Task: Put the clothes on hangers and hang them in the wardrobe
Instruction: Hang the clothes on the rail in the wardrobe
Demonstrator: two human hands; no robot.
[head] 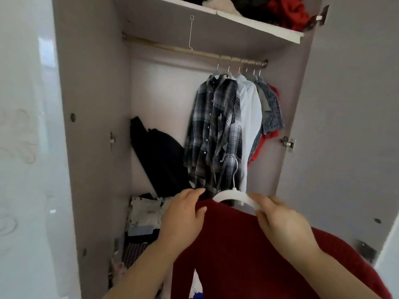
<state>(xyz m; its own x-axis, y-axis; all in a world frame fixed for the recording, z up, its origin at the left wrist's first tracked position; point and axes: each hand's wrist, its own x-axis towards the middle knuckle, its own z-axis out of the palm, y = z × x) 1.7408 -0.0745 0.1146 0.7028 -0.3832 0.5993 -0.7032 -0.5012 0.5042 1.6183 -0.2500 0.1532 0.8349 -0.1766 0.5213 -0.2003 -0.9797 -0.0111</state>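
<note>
From the head camera, looking forward and down into an open wardrobe (95, 126), both bare hands are raised in front of it with a red sweater (237, 244) between them. The sweater hangs below the hands in the lower middle of the view, outside the wardrobe and below the clothes that hang in it. A white hanger (233, 196) sits at its neck, the curved top bare between the two hands and the hook standing up in front of the hanging shirts. The left hand (183, 214) grips the sweater's left shoulder by the neckline, fingers curled over the knit and thumb pressed against it from below. The right hand (282, 221) pinches the hanger's right arm, fingers on top and thumb beneath, closed tight on the plastic. Inside, a rail (172, 47) runs under a white shelf (259, 26) that carries a heap of dark and red clothes (287, 11). At the rail's right end hang, pressed close together, a dark plaid shirt (213, 130), a white shirt (251, 117), a blue patterned shirt (273, 113) and a red garment (265, 143) behind them. The left part of the rail is bare, with a thin wire hook (191, 33) dangling in front of it. A black garment (159, 156) leans against the back wall, and a pile of folded clothes (144, 214) lies on the wardrobe floor at lower left. A glossy white door (21, 147) fills the left edge.
</note>
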